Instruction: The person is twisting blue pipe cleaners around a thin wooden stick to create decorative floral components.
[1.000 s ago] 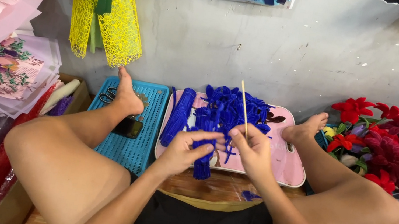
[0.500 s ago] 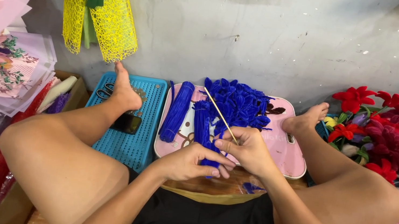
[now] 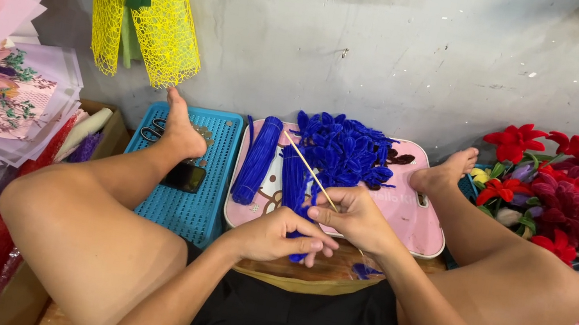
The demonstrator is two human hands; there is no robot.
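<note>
Your right hand [image 3: 359,218] is pinched shut on a thin wooden stick [image 3: 310,172], which slants up and away to the left over the pink tray [image 3: 417,225]. Your left hand [image 3: 276,236] is curled closed just below it, fingers on a blue pipe-cleaner piece [image 3: 301,256] at the near edge of the tray. Both hands are touching, working at one spot.

Judgement on the step: it looks like you're winding blue stem onto the stick.
- Keep the right pinch low on the stick, close to the wrap point, so it doesn't flex.
- Feed with the left thumb and forefinger, turns tight and side by side, no gaps.
- Hold the work over the tray, so dropped bits land there and not on the wooden board [image 3: 302,272] below it.
- Watch the stick tip: it points at the blue pile.

The material: fuzzy, deep blue, wire-core by the look, so it should hold a bend. A straight bundle [image 3: 257,158] lies on the left part of the tray; a heap of shaped blue petals [image 3: 343,148] fills the tray's far middle.

Left of the tray: teal perforated tray [image 3: 199,202] under your left foot, with a dark phone [image 3: 184,177]. Right of it: red flowers [image 3: 561,195].
</note>
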